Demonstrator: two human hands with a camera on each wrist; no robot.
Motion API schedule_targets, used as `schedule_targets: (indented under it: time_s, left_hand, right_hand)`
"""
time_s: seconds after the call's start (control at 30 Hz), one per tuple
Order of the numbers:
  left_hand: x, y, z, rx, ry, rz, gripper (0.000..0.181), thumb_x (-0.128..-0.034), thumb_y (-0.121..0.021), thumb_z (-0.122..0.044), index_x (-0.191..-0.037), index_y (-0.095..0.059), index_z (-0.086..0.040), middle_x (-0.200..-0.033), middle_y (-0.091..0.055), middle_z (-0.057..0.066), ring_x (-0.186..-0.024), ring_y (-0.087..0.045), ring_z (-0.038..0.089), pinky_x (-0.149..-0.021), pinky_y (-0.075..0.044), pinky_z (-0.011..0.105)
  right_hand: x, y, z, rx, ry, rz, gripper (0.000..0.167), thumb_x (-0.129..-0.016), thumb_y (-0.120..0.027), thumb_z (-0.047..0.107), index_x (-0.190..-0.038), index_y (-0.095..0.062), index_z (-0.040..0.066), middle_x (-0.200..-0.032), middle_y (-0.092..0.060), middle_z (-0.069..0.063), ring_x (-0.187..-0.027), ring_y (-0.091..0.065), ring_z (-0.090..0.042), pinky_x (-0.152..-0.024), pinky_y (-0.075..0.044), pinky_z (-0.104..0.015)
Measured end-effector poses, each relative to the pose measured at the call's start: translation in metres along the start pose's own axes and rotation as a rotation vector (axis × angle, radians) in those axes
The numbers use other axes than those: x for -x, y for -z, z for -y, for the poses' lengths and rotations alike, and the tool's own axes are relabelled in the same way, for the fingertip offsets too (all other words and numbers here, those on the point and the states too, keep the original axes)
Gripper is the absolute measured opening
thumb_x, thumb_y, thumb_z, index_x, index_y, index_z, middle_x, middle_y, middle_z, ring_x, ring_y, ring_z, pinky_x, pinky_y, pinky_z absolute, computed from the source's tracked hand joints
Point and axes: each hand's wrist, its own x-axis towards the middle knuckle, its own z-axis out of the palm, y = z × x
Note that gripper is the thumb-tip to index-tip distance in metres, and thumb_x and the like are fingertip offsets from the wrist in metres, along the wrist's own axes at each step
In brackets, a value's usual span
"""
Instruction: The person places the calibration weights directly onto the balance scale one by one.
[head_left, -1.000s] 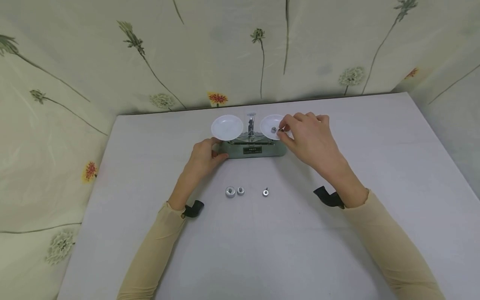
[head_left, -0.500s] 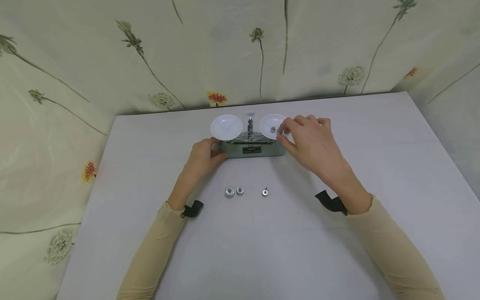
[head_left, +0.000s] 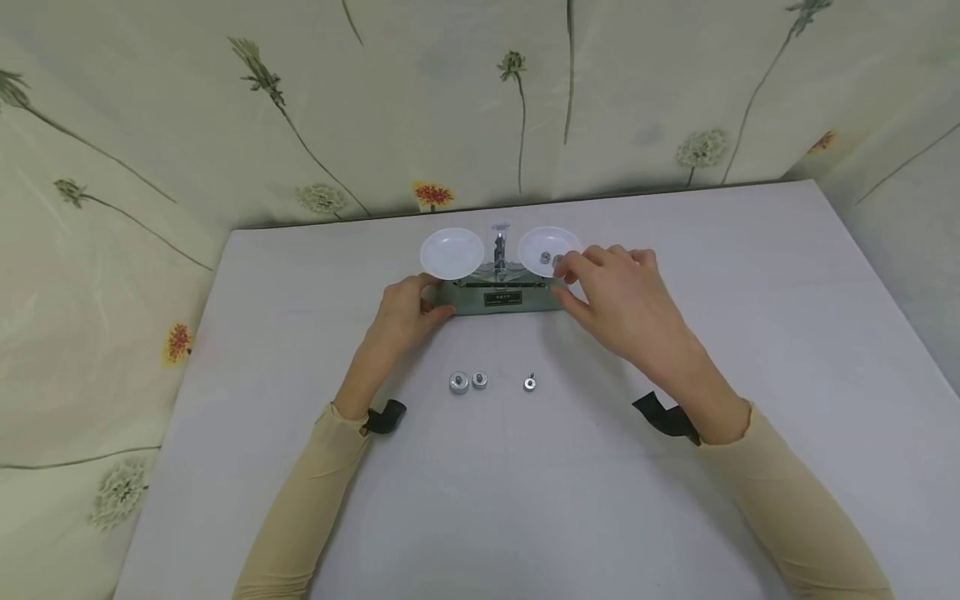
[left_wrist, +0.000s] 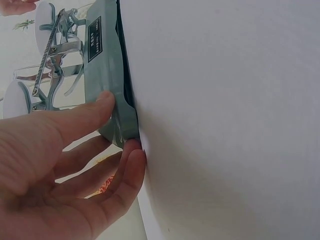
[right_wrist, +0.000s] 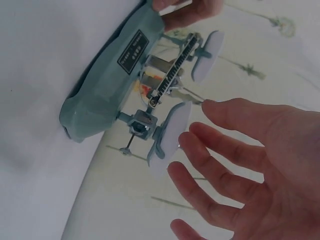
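A green balance scale [head_left: 487,300] with two white pans stands near the table's back edge. My left hand [head_left: 403,317] grips the left end of its base, thumb on the front and fingers behind, as the left wrist view shows. Two small metal weights [head_left: 546,257] lie in the right pan [head_left: 534,243]; one is partly behind my fingers. The left pan [head_left: 452,252] holds nothing visible. Over the front of the right pan, my right hand [head_left: 626,304] has its thumb and fingers apart, with nothing between them; the right wrist view shows the fingers [right_wrist: 220,145] spread beside the pan.
In front of the scale on the white table [head_left: 480,500] stand a larger metal weight [head_left: 459,383], a smaller one [head_left: 480,380] beside it, and a small weight [head_left: 530,383] farther right. A floral cloth [head_left: 450,100] hangs behind the table.
My right hand has let go of a small weight, which now lies in the right pan beside the other. Its thumb and fingers have parted and drawn slightly down. The left hand keeps its grip.
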Motion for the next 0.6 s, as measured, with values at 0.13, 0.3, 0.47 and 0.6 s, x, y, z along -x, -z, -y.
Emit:
schedule_targets:
  time_s: [0.13, 0.3, 0.47, 0.6]
  left_hand:
    - [0.000, -0.001, 0.002, 0.001, 0.003, 0.005, 0.057, -0.0999, -0.079, -0.020, -0.149, -0.059, 0.001, -0.132, -0.072, 0.022, -0.104, -0.076, 0.032, -0.090, -0.062, 0.044]
    - [-0.001, -0.001, 0.004, 0.001, 0.002, 0.005, 0.057, -0.0999, -0.079, -0.021, -0.149, -0.059, 0.001, -0.134, -0.071, 0.022, -0.104, -0.076, 0.032, -0.089, -0.062, 0.044]
    - [0.000, -0.001, 0.004, 0.002, -0.006, -0.004, 0.057, -0.0996, -0.079, -0.021, -0.148, -0.060, 0.001, -0.134, -0.072, 0.022, -0.103, -0.077, 0.032, -0.089, -0.062, 0.044]
    - [0.000, -0.001, 0.003, 0.010, -0.010, -0.004, 0.056, -0.0993, -0.079, -0.020, -0.148, -0.060, 0.001, -0.134, -0.072, 0.022, -0.103, -0.077, 0.033, -0.090, -0.062, 0.045]
  right_hand:
    - [0.003, -0.004, 0.001, 0.007, 0.018, 0.001, 0.019, -0.103, -0.073, 0.024, -0.116, -0.075, 0.011, -0.108, -0.079, -0.007, -0.105, -0.070, -0.038, -0.104, -0.044, -0.072]
    - [0.006, -0.008, 0.001, 0.015, 0.032, 0.007, 0.021, -0.102, -0.075, 0.025, -0.116, -0.075, 0.010, -0.106, -0.079, -0.007, -0.102, -0.071, -0.037, -0.104, -0.045, -0.072]
    - [0.009, -0.013, 0.003, 0.021, 0.034, 0.029, 0.021, -0.102, -0.075, 0.025, -0.116, -0.074, 0.010, -0.106, -0.078, -0.007, -0.102, -0.072, -0.037, -0.103, -0.046, -0.071]
    - [0.014, -0.019, 0.004, 0.015, 0.046, 0.060, 0.020, -0.103, -0.075, 0.027, -0.114, -0.074, 0.011, -0.108, -0.078, -0.007, -0.101, -0.073, -0.036, -0.100, -0.047, -0.068]
